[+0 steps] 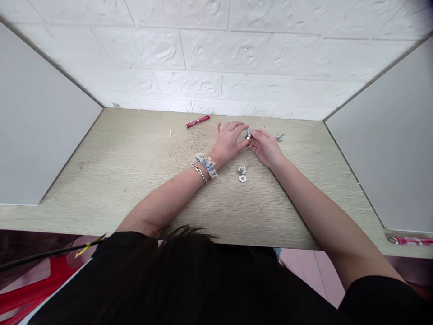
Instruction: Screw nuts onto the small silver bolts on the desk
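Observation:
A small silver bolt (248, 131) stands upright between my two hands, with a ring-like metal part around its lower end. My left hand (229, 142) has its index finger at the bolt's top and its thumb by the bottom, closed on it. From the other side, the fingers of my right hand (266, 146) pinch at the bolt's lower part; fingertips partly hide that spot. Nearer to me lie a flat washer (242, 178) and, just behind it, a small metal fastener (241, 170). Another metal fastener (280, 137) rests right of my right hand.
A red tube (197, 121) lies toward the wall, and a white scrap (171, 132) is to its left. White panels (389, 135) bound the wooden tabletop (142, 153) on both sides. A second red tube (411, 241) lies at the right front edge.

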